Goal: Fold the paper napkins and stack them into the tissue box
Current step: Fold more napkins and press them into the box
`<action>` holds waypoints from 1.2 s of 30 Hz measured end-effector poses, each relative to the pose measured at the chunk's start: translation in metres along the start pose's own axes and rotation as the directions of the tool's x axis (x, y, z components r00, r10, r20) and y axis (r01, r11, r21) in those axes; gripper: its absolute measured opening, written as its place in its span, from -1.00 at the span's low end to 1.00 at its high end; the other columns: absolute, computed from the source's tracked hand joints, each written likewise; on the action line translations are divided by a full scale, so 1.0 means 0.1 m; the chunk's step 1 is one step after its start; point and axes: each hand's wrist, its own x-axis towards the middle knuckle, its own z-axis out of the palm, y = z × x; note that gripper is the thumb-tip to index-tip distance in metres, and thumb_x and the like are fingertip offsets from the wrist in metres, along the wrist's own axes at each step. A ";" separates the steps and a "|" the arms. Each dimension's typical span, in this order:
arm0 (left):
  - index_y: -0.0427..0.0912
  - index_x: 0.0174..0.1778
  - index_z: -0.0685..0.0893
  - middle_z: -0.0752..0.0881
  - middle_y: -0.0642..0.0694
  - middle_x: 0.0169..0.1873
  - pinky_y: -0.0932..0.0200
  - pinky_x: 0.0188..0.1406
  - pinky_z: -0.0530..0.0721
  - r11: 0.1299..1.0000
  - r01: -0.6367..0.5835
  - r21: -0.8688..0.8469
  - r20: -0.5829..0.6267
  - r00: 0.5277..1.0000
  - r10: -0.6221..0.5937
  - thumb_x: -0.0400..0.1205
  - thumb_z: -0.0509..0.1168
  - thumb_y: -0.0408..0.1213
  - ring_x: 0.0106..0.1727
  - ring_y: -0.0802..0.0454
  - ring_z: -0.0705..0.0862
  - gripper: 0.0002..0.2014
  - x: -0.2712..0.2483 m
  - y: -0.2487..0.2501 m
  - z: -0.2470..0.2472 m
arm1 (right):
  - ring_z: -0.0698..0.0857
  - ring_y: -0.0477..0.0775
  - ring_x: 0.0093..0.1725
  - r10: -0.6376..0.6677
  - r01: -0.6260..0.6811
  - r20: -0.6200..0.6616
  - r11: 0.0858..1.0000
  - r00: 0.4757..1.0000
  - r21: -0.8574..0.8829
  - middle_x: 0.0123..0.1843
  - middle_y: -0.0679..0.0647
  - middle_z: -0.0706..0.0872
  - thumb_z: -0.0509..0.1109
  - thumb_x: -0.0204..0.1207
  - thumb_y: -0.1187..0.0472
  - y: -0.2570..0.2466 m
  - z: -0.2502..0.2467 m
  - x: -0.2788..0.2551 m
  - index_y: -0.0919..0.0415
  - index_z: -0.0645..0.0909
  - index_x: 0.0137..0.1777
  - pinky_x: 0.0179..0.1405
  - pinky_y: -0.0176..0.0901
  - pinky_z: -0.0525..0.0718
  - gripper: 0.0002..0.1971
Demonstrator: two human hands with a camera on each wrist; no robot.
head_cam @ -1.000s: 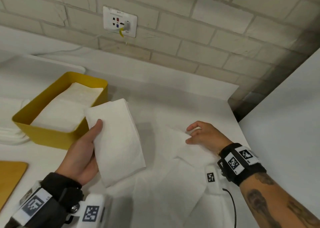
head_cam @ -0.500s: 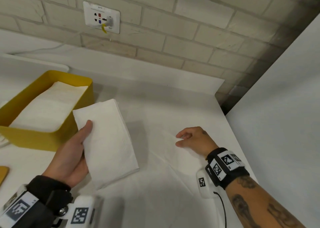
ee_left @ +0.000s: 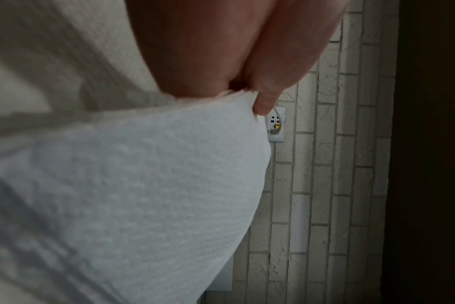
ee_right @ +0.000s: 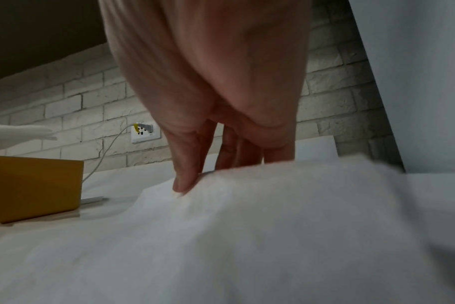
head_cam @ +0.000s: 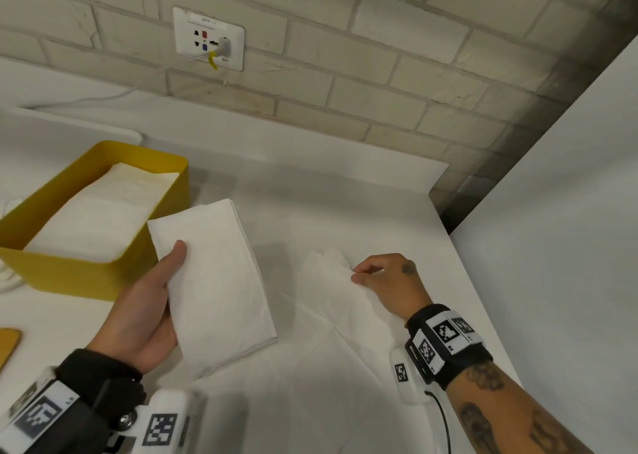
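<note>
My left hand (head_cam: 152,301) holds a folded white napkin (head_cam: 214,281) above the counter, thumb on top and fingers hidden beneath; the napkin (ee_left: 143,195) fills the left wrist view. Just left of it stands the yellow tissue box (head_cam: 69,270) with a stack of folded napkins (head_cam: 100,215) inside. To the right, my right hand (head_cam: 383,281) pinches the far edge of an unfolded napkin (head_cam: 331,319) lying among several loose sheets on the white counter. In the right wrist view its fingertips (ee_right: 185,185) press into that napkin (ee_right: 247,226).
A brick wall with a socket plate (head_cam: 209,39) and a white cable runs behind the counter. A white panel (head_cam: 559,246) borders the counter on the right. A wooden board corner (head_cam: 8,343) shows at the left edge. The box (ee_right: 31,185) also appears at left in the right wrist view.
My right hand has closed its fingers on the edge of the loose napkin and lifted it slightly. The left hand still holds the folded napkin beside the box; the head view shifted.
</note>
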 end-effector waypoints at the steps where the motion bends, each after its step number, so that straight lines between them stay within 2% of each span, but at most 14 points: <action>1: -0.03 0.39 0.68 0.87 -0.07 0.15 -0.06 0.06 0.77 1.000 -0.003 0.000 0.002 1.000 0.003 0.78 0.21 -0.04 0.07 0.01 0.87 -0.68 0.00 0.00 0.01 | 0.71 -0.22 -0.13 -0.009 0.009 -0.007 1.000 1.000 0.019 -0.16 -0.13 0.79 0.57 0.55 0.24 -0.01 0.00 -0.01 0.17 0.86 -0.03 -0.24 -0.67 0.52 -0.94; 4: -0.04 0.40 0.67 0.87 -0.07 0.15 -0.07 0.10 0.68 1.000 -0.006 -0.002 0.004 1.000 0.006 0.78 0.21 -0.05 0.07 0.01 0.87 -0.67 0.01 0.01 0.04 | 0.73 -0.22 -0.06 -0.048 0.050 -0.032 0.997 0.998 0.051 -0.07 -0.09 0.82 0.57 0.55 0.20 -0.03 -0.03 -0.04 0.14 0.86 0.00 -0.12 -0.61 0.55 -0.92; 6: -0.04 0.40 0.67 0.87 -0.07 0.14 -0.07 0.10 0.67 1.000 -0.008 -0.004 0.014 1.000 0.009 0.78 0.21 -0.05 0.06 0.01 0.87 -0.68 0.01 0.02 0.04 | 0.73 -0.29 -0.04 -0.071 0.084 -0.099 0.987 0.993 0.135 -0.04 -0.16 0.81 0.59 0.54 0.21 -0.04 -0.08 -0.05 0.07 0.83 -0.04 -0.07 -0.64 0.55 -0.95; 9: -0.02 0.38 0.67 0.87 -0.07 0.13 -0.07 0.08 0.67 1.000 -0.012 -0.005 0.021 1.000 0.012 0.78 0.21 -0.05 0.04 0.01 0.88 -0.69 0.02 0.03 0.06 | 0.73 -0.37 -0.17 -0.054 0.092 -0.149 0.962 0.987 0.258 -0.14 -0.18 0.83 0.54 0.58 0.20 -0.06 -0.22 -0.07 0.03 0.79 -0.08 -0.12 -0.57 0.56 -0.96; 11: -0.02 0.37 0.68 0.87 -0.08 0.14 -0.09 0.09 0.67 1.000 -0.012 0.000 0.026 1.000 0.012 0.79 0.21 -0.05 0.06 -0.01 0.87 -0.70 0.03 0.03 0.08 | 0.74 -0.22 -0.23 -0.007 0.052 -0.125 0.931 0.992 0.361 -0.19 -0.07 0.85 0.51 0.61 0.21 -0.08 -0.33 -0.07 0.07 0.74 -0.05 -0.15 -0.33 0.59 -0.97; 14: -0.03 0.32 0.70 0.88 -0.09 0.11 -0.10 0.07 0.67 1.000 -0.001 0.001 0.040 0.999 0.001 0.79 0.21 -0.05 0.02 -0.01 0.88 -0.72 0.05 0.02 0.16 | 0.81 0.04 -0.10 0.005 0.037 -0.083 0.870 0.997 0.491 -0.10 0.05 0.88 0.48 0.62 0.31 -0.19 -0.48 -0.11 0.11 0.71 0.01 -0.11 -0.10 0.71 -0.92; 16: -0.02 0.28 0.71 0.88 -0.10 0.11 -0.12 0.10 0.68 1.000 0.014 0.005 0.048 0.999 -0.014 0.78 0.21 -0.04 0.05 -0.04 0.87 -0.74 0.06 0.02 0.23 | 0.83 0.07 -0.04 -0.033 0.064 -0.065 0.811 0.997 0.582 -0.02 0.08 0.89 0.46 0.60 0.37 -0.35 -0.54 -0.16 0.14 0.72 0.07 -0.03 -0.06 0.75 -0.86; 20: -0.10 0.24 0.74 0.87 -0.17 0.12 -0.17 0.28 0.66 0.998 0.059 0.014 0.077 0.995 -0.060 0.79 0.21 -0.03 0.10 -0.10 0.86 -0.71 0.09 -0.02 0.35 | 0.84 -0.01 -0.07 -0.160 0.120 -0.024 0.628 0.987 0.769 0.00 0.10 0.89 0.46 0.51 0.37 -0.81 -0.59 -0.31 0.21 0.71 0.14 -0.12 -0.23 0.82 -0.78; 22: -0.15 0.27 0.74 0.86 -0.20 0.14 -0.16 0.34 0.65 0.996 0.082 0.023 0.098 0.992 -0.084 0.79 0.20 -0.01 0.15 -0.13 0.84 -0.65 0.10 -0.04 0.40 | 0.84 -0.01 -0.05 -0.223 0.118 0.001 0.524 0.975 0.844 0.04 0.12 0.88 0.46 0.43 0.29 -1.01 -0.54 -0.38 0.24 0.71 0.16 -0.03 -0.19 0.82 -0.71; 24: -0.16 0.37 0.71 0.83 -0.22 0.23 -0.21 0.44 0.61 0.994 0.104 0.033 0.126 0.986 -0.107 0.79 0.18 0.06 0.27 -0.18 0.80 -0.57 0.12 -0.07 0.43 | 0.82 0.03 -0.01 -0.228 0.069 0.046 0.475 0.973 0.877 0.10 0.17 0.85 0.48 0.40 0.25 -1.14 -0.41 -0.41 0.26 0.73 0.16 0.09 -0.10 0.80 -0.68; 26: -0.15 0.49 0.65 0.77 -0.24 0.35 -0.25 0.56 0.52 0.993 0.119 0.018 0.141 0.983 -0.120 0.77 0.15 0.18 0.40 -0.22 0.73 -0.44 0.14 -0.11 0.44 | 0.79 0.09 -0.02 -0.160 -0.001 0.090 0.483 0.983 0.876 0.11 0.22 0.84 0.51 0.42 0.24 -1.18 -0.20 -0.43 0.27 0.75 0.13 0.13 -0.03 0.79 -0.72; 30: -0.16 0.57 0.59 0.71 -0.27 0.43 -0.22 0.63 0.43 0.987 0.159 -0.033 0.177 0.973 -0.151 0.71 0.01 0.40 0.47 -0.22 0.67 -0.22 0.18 -0.15 0.44 | 0.83 0.04 -0.16 0.006 -0.097 0.113 0.570 0.994 0.816 -0.04 0.21 0.87 0.52 0.57 0.31 -1.12 0.28 -0.45 0.24 0.79 0.00 -0.15 -0.11 0.76 -0.94; 33: -0.14 0.52 0.63 0.75 -0.26 0.37 -0.19 0.58 0.49 0.991 0.131 -0.016 0.184 0.975 -0.126 0.70 -0.12 0.43 0.43 -0.20 0.71 -0.18 0.17 -0.16 0.45 | 0.86 0.08 -0.04 0.069 -0.088 0.057 0.631 0.996 0.771 -0.02 0.17 0.89 0.53 0.59 0.31 -1.04 0.49 -0.42 0.26 0.79 0.05 0.03 -0.04 0.78 -0.91; 36: -0.14 0.56 0.61 0.73 -0.27 0.40 -0.23 0.59 0.48 0.992 0.123 -0.015 0.192 0.974 -0.118 0.69 -0.07 0.44 0.45 -0.22 0.69 -0.18 0.18 -0.19 0.42 | 0.84 0.17 0.13 0.088 -0.077 0.025 0.658 0.996 0.749 -0.02 0.10 0.89 0.54 0.58 0.30 -1.02 0.57 -0.40 0.22 0.80 0.04 0.32 0.14 0.74 -0.92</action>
